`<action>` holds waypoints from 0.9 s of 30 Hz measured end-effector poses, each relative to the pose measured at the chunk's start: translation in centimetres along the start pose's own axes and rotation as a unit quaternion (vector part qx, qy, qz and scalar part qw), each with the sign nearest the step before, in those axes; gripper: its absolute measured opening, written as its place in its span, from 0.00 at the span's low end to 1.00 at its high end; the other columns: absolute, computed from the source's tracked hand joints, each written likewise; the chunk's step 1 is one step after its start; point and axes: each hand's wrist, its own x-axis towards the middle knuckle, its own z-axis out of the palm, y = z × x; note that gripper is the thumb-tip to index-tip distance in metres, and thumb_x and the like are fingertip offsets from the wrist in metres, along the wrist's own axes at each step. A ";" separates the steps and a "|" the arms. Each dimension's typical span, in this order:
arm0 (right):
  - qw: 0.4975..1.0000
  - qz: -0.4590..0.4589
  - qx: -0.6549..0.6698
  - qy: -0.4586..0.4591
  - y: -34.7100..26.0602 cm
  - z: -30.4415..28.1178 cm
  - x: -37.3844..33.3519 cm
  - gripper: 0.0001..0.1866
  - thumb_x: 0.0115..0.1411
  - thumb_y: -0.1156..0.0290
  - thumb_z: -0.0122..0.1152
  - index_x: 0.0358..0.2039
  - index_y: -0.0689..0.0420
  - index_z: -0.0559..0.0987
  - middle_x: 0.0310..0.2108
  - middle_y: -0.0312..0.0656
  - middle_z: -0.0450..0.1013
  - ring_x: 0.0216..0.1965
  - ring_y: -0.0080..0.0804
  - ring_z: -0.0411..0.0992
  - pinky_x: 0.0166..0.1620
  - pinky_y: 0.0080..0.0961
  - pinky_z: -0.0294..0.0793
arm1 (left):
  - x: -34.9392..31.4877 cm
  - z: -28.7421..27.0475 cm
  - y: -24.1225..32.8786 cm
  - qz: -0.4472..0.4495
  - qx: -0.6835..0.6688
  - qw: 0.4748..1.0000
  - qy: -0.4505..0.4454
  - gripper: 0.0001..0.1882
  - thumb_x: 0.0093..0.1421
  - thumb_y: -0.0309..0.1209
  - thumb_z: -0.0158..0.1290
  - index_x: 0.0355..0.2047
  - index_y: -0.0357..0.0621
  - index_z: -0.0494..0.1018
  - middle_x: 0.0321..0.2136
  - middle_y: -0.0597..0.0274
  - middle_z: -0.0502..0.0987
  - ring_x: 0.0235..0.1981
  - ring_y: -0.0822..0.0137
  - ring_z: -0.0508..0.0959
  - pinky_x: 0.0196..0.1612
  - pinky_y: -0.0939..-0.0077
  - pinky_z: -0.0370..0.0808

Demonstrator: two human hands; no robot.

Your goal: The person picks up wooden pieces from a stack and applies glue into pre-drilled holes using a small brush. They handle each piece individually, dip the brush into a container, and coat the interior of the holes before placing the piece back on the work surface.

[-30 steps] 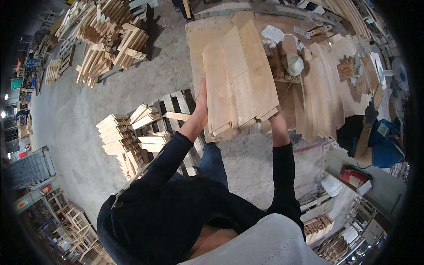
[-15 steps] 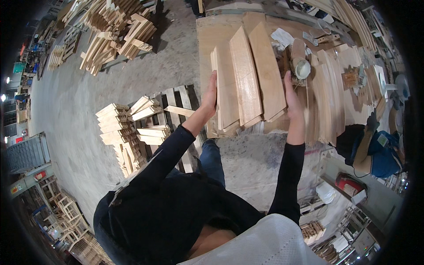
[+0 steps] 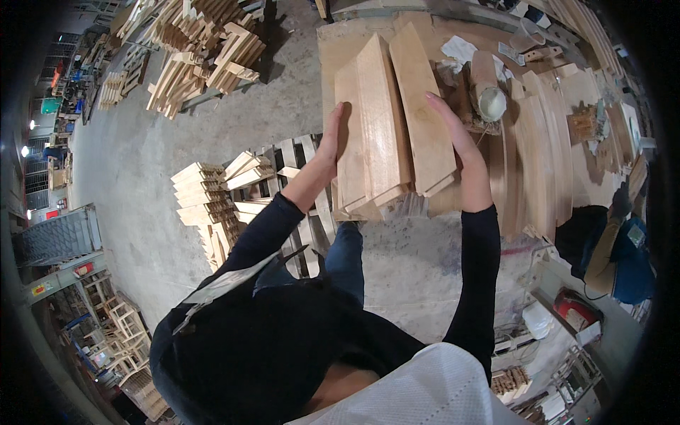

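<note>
Several pale wooden boards (image 3: pixel 368 134) with slanted ends lie side by side on the cardboard-covered table (image 3: pixel 446 207) in front of me. My left hand (image 3: pixel 330 145) presses on the outer left edge of the group, its fingers partly hidden by the wood. Against the outer edge of the rightmost board (image 3: pixel 423 117) is my right hand (image 3: pixel 460 138), with its fingers reaching onto that board. A narrow dark gap runs between this board and its neighbours. Just right of my right hand, a white-rimmed cup (image 3: pixel 491 104) stands beside a dark, stained block.
More long boards (image 3: pixel 542 156) are stacked to the right. A co-worker's gloved hand (image 3: pixel 620 201) shows at the far right. Left of my legs, cut wood pieces (image 3: pixel 202 202) sit on a slatted pallet (image 3: pixel 306 234). Another wood pile (image 3: pixel 205 57) stands at far left.
My right hand has moved left and its fingers now overlap the rightmost board. The boards sit closer together between my hands. The whole view has shifted slightly.
</note>
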 end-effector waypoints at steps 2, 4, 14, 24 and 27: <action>1.000 -0.003 -0.002 -0.007 0.3 -0.4 0.1 0.37 0.61 0.47 0.52 0.63 0.58 0.61 0.58 0.40 0.63 0.56 0.26 0.64 0.57 0.23 0.61 | -1.2 1.1 1.4 -0.018 0.037 0.999 0.028 0.46 0.61 0.65 0.31 0.68 0.51 0.30 0.69 0.61 0.31 0.69 0.64 0.39 0.66 0.63 0.50; 1.000 -0.022 -0.008 -0.012 0.7 -0.6 0.5 0.36 0.61 0.47 0.51 0.62 0.58 0.61 0.58 0.39 0.63 0.57 0.26 0.63 0.57 0.23 0.61 | -0.7 0.5 0.8 0.012 0.036 0.999 0.016 0.45 0.62 0.64 0.30 0.68 0.49 0.31 0.69 0.64 0.31 0.69 0.65 0.38 0.67 0.66 0.46; 0.995 -0.017 -0.085 0.043 -0.1 -1.4 0.9 0.36 0.58 0.44 0.55 0.57 0.59 0.68 0.53 0.41 0.69 0.51 0.28 0.69 0.53 0.25 0.67 | -1.0 -1.8 -3.4 -0.036 0.024 0.999 0.020 0.42 0.61 0.58 0.43 0.67 0.49 0.47 0.65 0.67 0.52 0.65 0.68 0.50 0.65 0.72 0.47; 0.993 -0.005 -0.117 0.003 -0.9 -1.2 1.3 0.37 0.58 0.42 0.55 0.61 0.54 0.65 0.56 0.38 0.67 0.54 0.26 0.67 0.55 0.26 0.66 | -11.2 -3.4 -7.9 0.033 0.001 0.994 0.100 0.46 0.60 0.62 0.40 0.68 0.46 0.40 0.68 0.53 0.43 0.68 0.52 0.45 0.66 0.54 0.43; 0.982 -0.019 -0.183 0.035 -1.2 -0.7 0.9 0.41 0.56 0.37 0.51 0.61 0.55 0.64 0.56 0.42 0.67 0.54 0.32 0.68 0.55 0.29 0.66 | -15.8 -3.4 -10.4 0.060 -0.049 0.981 0.180 0.47 0.59 0.62 0.41 0.67 0.42 0.43 0.67 0.51 0.46 0.67 0.53 0.47 0.66 0.54 0.47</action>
